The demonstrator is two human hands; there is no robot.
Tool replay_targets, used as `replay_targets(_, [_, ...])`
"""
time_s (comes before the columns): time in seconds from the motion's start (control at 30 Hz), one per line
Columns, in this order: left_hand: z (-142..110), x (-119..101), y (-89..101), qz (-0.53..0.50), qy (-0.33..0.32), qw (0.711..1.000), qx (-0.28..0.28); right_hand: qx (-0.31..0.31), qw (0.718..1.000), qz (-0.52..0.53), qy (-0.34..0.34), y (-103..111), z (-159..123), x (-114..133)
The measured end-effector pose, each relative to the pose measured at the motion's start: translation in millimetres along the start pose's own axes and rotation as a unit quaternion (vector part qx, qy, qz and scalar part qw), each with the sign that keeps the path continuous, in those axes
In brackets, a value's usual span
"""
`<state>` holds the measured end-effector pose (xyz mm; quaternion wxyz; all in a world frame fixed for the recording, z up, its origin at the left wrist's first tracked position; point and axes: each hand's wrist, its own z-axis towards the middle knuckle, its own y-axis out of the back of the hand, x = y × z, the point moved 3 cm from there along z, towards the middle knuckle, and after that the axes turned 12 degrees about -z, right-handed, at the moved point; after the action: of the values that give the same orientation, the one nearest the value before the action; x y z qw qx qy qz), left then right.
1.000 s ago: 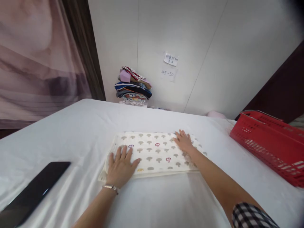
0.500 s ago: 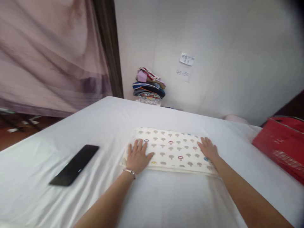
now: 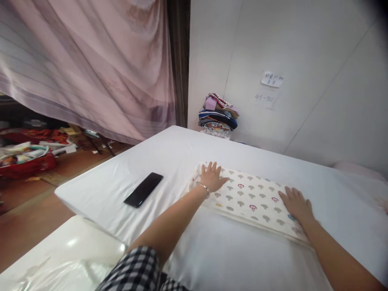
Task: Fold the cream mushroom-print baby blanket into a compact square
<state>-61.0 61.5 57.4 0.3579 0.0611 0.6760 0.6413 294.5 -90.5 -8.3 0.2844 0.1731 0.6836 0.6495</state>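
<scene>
- The folded mushroom-print cloth [image 3: 251, 198] is lying on the white-covered table [image 3: 242, 250], under both hands.
- The left hand [image 3: 211, 178] is resting flat at the cloth's ten o'clock, released, fingers spreading (a bracelet [image 3: 205, 189] is circling the wrist).
- The right hand [image 3: 297, 204] is resting at its three o'clock, also released, palm down.
- A black smartphone [image 3: 144, 190] is lying at nine o'clock, apart from the cloth.
- Stacked fabrics [image 3: 218, 117] are sitting at eleven o'clock, beyond the table.

- Black phone [image 3: 143, 190]: flat on white cover [image 3: 172, 155].
- Folded fabrics [image 3: 217, 118]: stacked before pale wall [image 3: 303, 44].
- Upper note [image 3: 272, 79], lower note [image 3: 264, 98]: on wall; lower reads "45-50".
- Pinkish curtain [image 3: 121, 64]: hanging.
- Red container [image 3: 33, 166]: filled, on floor [image 3: 57, 210].
</scene>
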Motion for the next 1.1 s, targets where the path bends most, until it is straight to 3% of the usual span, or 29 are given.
replay_targets(0.13, [30,31,-13.1,0.009,0.077,0.997,0.017,-0.009,1.000,-0.020,0.019,-4,2,0])
replay_targets(0.27, [33,55,-25.4,0.007,0.093,0.995,0.014,-0.011,1.000,-0.011,0.016,-7,5,-1])
replay_targets(0.5, [30,49,-9.2,-0.030,0.091,0.994,0.042,-0.011,1.000,0.006,0.023,0,2,0])
replay_targets(0.6, [11,50,-4.7,-0.031,0.070,0.996,0.043,-0.011,0.999,0.010,0.028,5,0,1])
replay_targets(0.8, [-31,57,-14.7,0.009,0.025,0.999,0.032,-0.003,1.000,0.013,0.027,12,0,2])
replay_targets(0.97, [-29,54,-14.1,0.002,0.025,0.999,0.040,0.045,0.997,0.057,0.016,22,-2,-3])
replay_targets(1.1, [-29,55,-8.8,-0.024,0.018,0.999,0.013,-0.016,0.992,0.121,0.026,32,-33,-13])
